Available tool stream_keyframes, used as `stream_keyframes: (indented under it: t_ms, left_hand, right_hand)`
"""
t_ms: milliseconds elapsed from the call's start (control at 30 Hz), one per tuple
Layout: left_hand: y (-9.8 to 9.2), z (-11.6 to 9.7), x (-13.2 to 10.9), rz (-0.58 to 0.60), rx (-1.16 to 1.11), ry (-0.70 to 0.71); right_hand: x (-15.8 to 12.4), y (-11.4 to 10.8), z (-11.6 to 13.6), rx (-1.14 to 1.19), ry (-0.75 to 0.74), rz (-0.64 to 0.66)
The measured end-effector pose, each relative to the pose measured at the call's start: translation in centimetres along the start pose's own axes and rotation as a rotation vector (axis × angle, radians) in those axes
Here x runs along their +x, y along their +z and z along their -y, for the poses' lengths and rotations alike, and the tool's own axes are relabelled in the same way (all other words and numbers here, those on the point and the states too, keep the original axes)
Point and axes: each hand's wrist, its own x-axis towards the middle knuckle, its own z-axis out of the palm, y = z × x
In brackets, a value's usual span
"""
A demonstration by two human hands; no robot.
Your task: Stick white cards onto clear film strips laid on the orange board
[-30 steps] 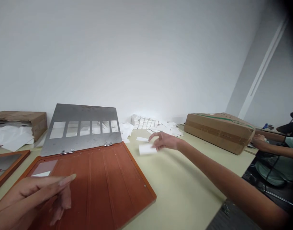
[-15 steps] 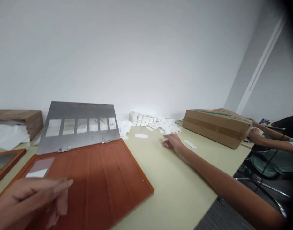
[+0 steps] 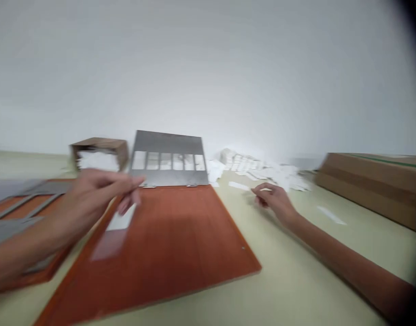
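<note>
A red-brown wooden board [image 3: 174,244] lies on the pale table [image 3: 296,280], with a hinged grey metal stencil plate [image 3: 169,158] standing open at its far edge. My left hand [image 3: 92,199] hovers over the board's left part, fingers curled, just above a white card [image 3: 121,220] lying on the board; the hand is smeared by motion. My right hand [image 3: 274,201] rests out on the table to the right of the board, fingers curled down, close to a loose white card [image 3: 238,185]. Whether it holds anything is unclear.
A heap of white cards [image 3: 258,167] lies at the back by the wall. A long cardboard box [image 3: 374,185] sits at the right, a smaller open box [image 3: 99,151] at the back left. A second board with grey plates [image 3: 14,213] lies at the left.
The view has swung to the left. My left hand rose and moved forward over the white card on the board. My right hand stays out on the table near the loose cards.
</note>
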Motion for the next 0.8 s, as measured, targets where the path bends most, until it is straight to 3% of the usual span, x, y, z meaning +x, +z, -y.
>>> stream_keyframes:
  t_ms: [67,167,300,400,500,633,733,800]
  left_hand:
    - [-2.2,-0.7,1.3,-0.047,-0.147,0.083]
    - [-5.2,-1.0,2.5,-0.044,-0.077,0.065]
    - [-8.0,-1.1,2.8,0.146,0.146,-0.051]
    - [-8.7,-0.7,2.9,0.285,0.316,-0.132]
    - [-8.6,0.3,3.1,0.365,0.445,-0.164]
    - [-8.1,2.5,3.1,0.396,0.623,-0.226]
    - [-7.5,4.0,2.9,0.376,0.587,-0.305]
    - [-7.1,4.9,2.8,0.386,0.542,-0.372]
  right_hand:
    - [-0.9,2.3,2.1,0.059,-0.065,0.135]
    - [-2.7,6.1,6.4,0.01,-0.234,0.373]
    - [-5.5,11.5,12.3,0.016,-0.486,0.568]
    - [-6.9,15.1,14.6,-0.013,-0.588,0.633]
    - [-7.2,17.0,13.8,-0.084,-0.653,0.611]
    - [-6.6,16.9,10.1,-0.21,-0.742,0.543]
    - [-6.0,16.7,8.3,-0.326,-0.794,0.524]
    - [-6.0,16.7,8.2,-0.385,-0.806,0.587]
